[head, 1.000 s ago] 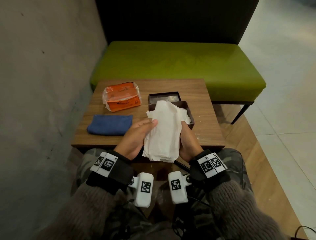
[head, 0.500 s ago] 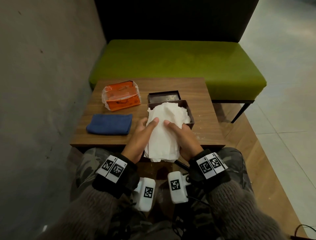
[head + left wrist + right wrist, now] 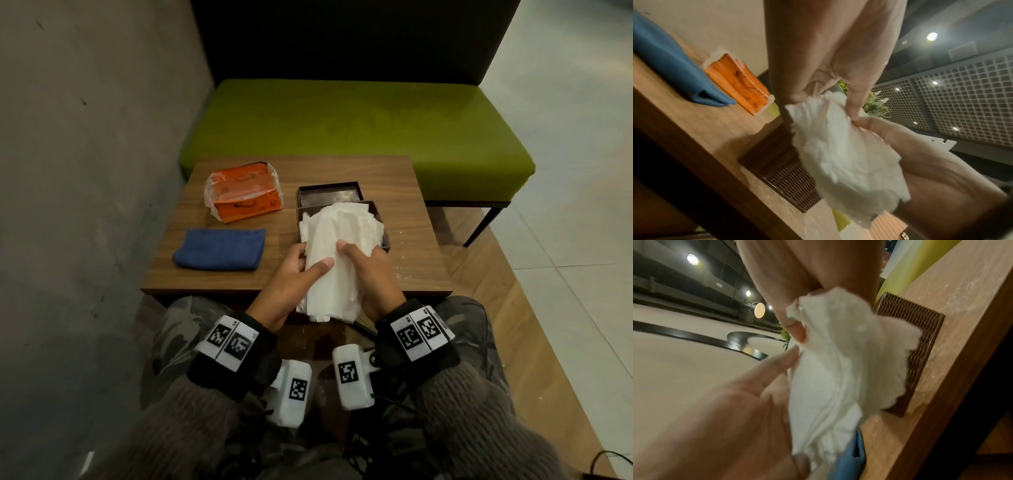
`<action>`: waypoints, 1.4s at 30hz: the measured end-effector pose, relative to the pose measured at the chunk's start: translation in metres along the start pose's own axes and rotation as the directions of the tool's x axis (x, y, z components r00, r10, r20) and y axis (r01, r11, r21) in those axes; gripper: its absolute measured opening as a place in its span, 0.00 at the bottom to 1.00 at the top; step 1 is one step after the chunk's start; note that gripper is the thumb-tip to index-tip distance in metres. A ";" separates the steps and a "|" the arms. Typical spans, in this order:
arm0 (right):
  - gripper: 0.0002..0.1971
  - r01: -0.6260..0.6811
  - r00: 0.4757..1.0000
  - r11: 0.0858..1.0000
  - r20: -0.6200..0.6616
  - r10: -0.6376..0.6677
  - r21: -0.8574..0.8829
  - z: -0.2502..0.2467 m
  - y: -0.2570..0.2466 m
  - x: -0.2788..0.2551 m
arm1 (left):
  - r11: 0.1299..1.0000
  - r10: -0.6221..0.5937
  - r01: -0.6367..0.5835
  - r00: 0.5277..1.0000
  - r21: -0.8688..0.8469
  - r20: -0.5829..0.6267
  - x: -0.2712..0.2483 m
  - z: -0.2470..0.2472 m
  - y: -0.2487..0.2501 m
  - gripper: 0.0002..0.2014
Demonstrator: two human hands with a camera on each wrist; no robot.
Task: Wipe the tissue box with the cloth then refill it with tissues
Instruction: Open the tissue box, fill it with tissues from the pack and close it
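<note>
Over the tissue box (image 3: 385, 236), our left hand (image 3: 291, 274) and right hand (image 3: 371, 274) clasp the tissues (image 3: 337, 250); hurried stuffing risks spilling loose sheets outside.

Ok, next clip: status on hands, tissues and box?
Left hand and right hand both grip the tissue stack. Stack half in open box, near end overhanging. Nothing blocking.

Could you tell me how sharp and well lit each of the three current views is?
Head view: dim but sharp, wide-angle bend at the edges; folded blue cloth crisp. Left wrist view: left hand and white tissue stack motion-blurred, ceiling lights glaring. Right wrist view: right hand soft, ribbed brown tissue box clearer.
</note>
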State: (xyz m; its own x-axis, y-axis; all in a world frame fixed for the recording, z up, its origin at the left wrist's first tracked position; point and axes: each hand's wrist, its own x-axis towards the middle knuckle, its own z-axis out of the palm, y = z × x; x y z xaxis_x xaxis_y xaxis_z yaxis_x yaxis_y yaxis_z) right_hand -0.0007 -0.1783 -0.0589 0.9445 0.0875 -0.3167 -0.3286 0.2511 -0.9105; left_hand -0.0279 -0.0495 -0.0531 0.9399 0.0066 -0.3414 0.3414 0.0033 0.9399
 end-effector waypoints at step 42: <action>0.18 0.130 0.961 0.538 -0.028 -0.276 -0.833 -0.036 -0.052 0.078 | 0.881 0.410 -0.281 0.855 0.380 -0.316 0.099 -0.023 0.015 0.11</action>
State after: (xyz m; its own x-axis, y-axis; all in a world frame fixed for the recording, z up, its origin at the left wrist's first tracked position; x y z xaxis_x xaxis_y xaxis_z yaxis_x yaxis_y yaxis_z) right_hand 0.0901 -0.2188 -0.0460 0.9981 -0.0120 -0.0607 -0.0537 -0.6560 -0.7529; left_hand 0.0706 -0.0257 -0.0727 0.9416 0.3235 0.0930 0.0390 -0.3794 0.9244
